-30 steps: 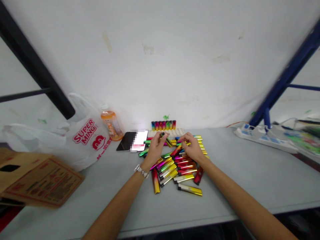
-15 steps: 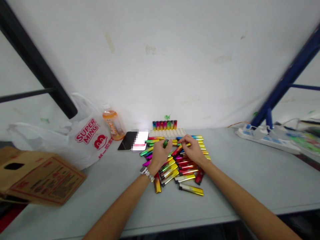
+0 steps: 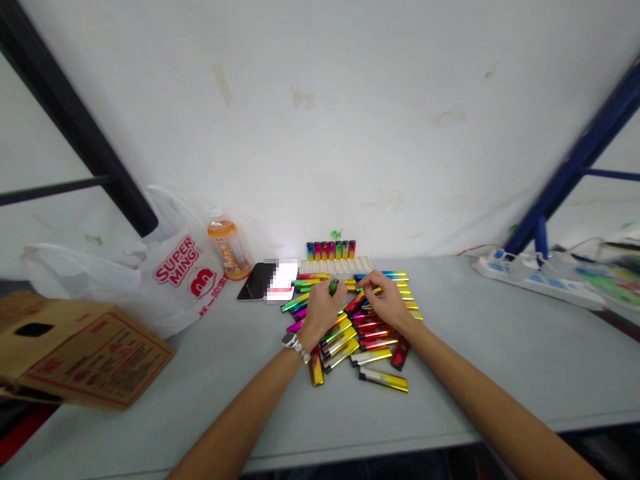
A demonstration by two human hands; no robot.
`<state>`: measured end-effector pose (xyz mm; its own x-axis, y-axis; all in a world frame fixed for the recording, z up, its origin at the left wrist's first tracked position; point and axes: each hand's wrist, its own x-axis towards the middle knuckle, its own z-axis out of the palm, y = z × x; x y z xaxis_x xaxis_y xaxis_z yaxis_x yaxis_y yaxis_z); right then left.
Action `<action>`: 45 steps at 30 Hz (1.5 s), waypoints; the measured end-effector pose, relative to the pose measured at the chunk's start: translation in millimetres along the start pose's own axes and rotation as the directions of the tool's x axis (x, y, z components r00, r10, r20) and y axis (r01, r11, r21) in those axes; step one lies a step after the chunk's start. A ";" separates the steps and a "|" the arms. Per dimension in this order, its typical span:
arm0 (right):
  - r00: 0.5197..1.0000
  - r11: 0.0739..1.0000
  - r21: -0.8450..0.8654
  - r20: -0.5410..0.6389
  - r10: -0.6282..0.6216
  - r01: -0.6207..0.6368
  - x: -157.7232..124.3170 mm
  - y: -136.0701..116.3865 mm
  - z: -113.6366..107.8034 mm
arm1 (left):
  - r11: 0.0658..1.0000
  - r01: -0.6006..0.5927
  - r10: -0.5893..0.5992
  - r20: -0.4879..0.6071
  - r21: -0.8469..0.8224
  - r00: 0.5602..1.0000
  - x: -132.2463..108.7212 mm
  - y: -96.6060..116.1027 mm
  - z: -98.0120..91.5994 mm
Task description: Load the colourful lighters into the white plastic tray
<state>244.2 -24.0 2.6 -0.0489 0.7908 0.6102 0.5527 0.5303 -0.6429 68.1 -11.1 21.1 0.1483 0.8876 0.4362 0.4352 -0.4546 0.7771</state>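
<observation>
On the grey table [image 3: 500, 373], the pale studded board [image 3: 364, 265] is lying near the wall [image 3: 380, 133], and seven short, shiny lighters are standing upright in a row [image 3: 331, 251] along its back edge. In front of the board, the left hand [image 3: 323, 308] is curling closed around a green lighter [image 3: 333, 287], only a small end of which is showing above the fingers; a metal-banded watch [image 3: 296, 345] is circling that wrist. Also in front of the board, but farther right, the right hand [image 3: 386, 300] is bending its fingers with thumb and forefinger close together, just beside a red lighter [image 3: 355, 302]; whether it is gripping anything, I cannot tell. Many loose lighters [image 3: 375, 333] are lying flat under and around both hands, spreading forward from the board, with one yellow-and-silver lighter [image 3: 384, 380] resting farthest in front of it. Left of the board, a dark flat device [image 3: 257, 280], an orange bottle [image 3: 227, 247], a plastic bag [image 3: 175, 280] and a cardboard box [image 3: 95, 360] are sitting progressively farther away. Well to the board's right, a white power strip [image 3: 537, 283] is lying.
</observation>
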 end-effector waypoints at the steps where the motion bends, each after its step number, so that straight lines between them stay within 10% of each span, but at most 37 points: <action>1: 1.000 1.000 0.000 0.004 0.001 -0.001 -0.1 0.0 0.2 | 1.000 -0.003 0.003 0.002 -0.005 1.000 -0.4 1.2 -0.8; 33: 1.000 0.999 0.038 -0.011 0.014 -0.013 -1.3 -9.8 2.2 | 0.998 -0.023 0.024 0.026 -0.052 0.999 -1.9 3.2 -2.8; 45: 0.961 0.976 0.220 0.268 -0.063 0.003 -5.4 -51.2 5.2 | 0.971 0.028 -0.017 0.049 -0.236 0.999 -2.1 -2.4 3.1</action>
<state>211.9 -53.8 29.8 -0.3047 0.8086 0.5033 0.3563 0.5868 -0.7271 69.5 -11.7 16.9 0.1846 0.8976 0.4002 0.2171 -0.4344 0.8742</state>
